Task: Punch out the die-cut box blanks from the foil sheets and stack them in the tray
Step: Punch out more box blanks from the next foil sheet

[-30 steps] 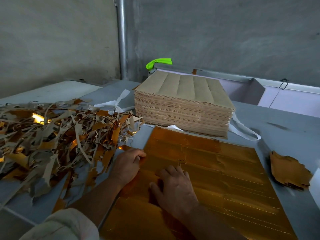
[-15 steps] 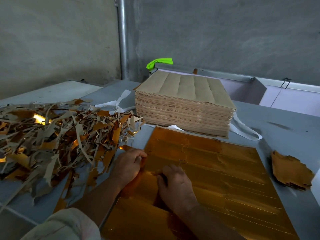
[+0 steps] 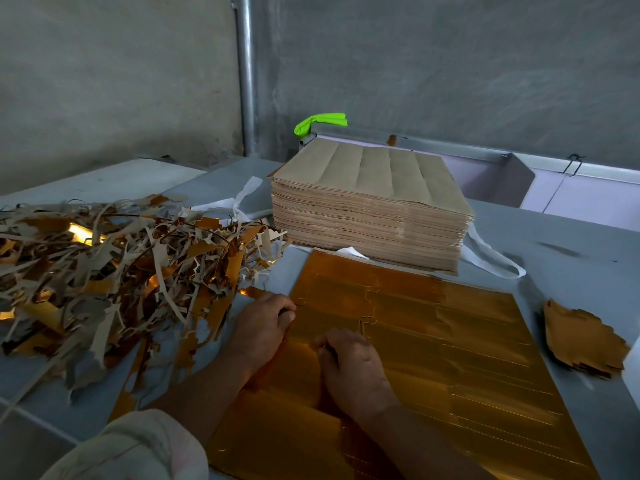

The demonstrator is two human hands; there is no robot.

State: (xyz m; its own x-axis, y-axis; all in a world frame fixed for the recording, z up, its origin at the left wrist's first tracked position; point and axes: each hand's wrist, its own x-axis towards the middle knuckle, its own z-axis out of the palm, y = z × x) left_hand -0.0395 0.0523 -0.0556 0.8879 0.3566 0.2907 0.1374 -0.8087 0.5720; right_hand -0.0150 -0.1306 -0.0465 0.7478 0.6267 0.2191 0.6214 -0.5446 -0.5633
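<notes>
While the left hand (image 3: pixel 259 327) pinches the foil sheet (image 3: pixel 450 341), the right hand (image 3: pixel 349 365) pinches it nearby.

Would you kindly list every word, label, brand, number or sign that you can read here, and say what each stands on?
None: no word, number, label or sign is readable here.
The gold foil sheet shows only die-cut lines; the tall stack of brown sheets, the heap of gold and brown scrap strips and the bright green tape show no print.
</notes>
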